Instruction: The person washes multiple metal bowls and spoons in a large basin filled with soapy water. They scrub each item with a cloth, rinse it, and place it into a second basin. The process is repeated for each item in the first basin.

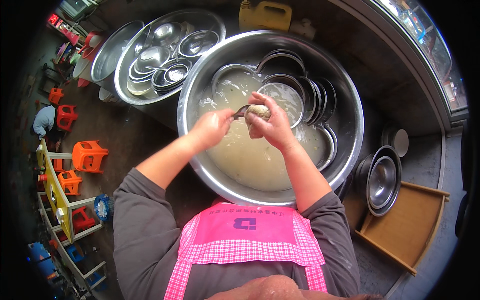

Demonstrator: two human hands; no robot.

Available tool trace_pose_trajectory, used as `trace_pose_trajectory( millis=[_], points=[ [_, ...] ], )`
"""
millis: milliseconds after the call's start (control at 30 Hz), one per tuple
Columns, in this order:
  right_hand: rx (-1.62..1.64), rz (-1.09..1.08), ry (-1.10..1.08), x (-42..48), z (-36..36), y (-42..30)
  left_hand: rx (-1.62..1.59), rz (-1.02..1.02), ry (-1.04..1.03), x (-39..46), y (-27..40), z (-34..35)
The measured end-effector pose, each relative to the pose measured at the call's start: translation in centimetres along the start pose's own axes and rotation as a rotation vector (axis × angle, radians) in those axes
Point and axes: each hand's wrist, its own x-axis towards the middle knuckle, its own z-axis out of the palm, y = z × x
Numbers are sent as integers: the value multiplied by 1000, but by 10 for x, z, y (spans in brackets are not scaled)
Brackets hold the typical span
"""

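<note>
My left hand (212, 128) grips the handle of a metal spoon (240, 112) above the large steel basin (195, 80). My right hand (276, 125) presses a bunched, wet-looking cloth or scrubber (259, 111) against the spoon's other end, which it hides. Both hands are over cloudy water (249, 161). Just beyond my right hand, a steel bowl (283, 98) lies partly under the water. More steel bowls (318, 101) lean in a row at the basin's right side, and another bowl (234, 73) sits half sunk at the far left.
A second steel basin (125, 80) at the upper left holds stacked bowls (153, 58) and spoons. Behind stands a yellow jerrycan (265, 17). Nested steel bowls (382, 182) rest by a wooden tray (407, 221) on the right. Orange stools (90, 156) and a bending person (45, 122) are far left.
</note>
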Motion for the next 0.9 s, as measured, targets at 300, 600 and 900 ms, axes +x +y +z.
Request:
trace_pose_trajectory(
  millis=[300, 600, 900],
  points=[
    [701, 156, 337, 2, 9, 7, -204, 80, 268, -29, 35, 57],
    [507, 313, -10, 4, -5, 15, -89, 183, 242, -5, 21, 48],
    [-696, 25, -415, -3, -3, -20, 231, 388, 146, 4, 17, 13]
  ],
)
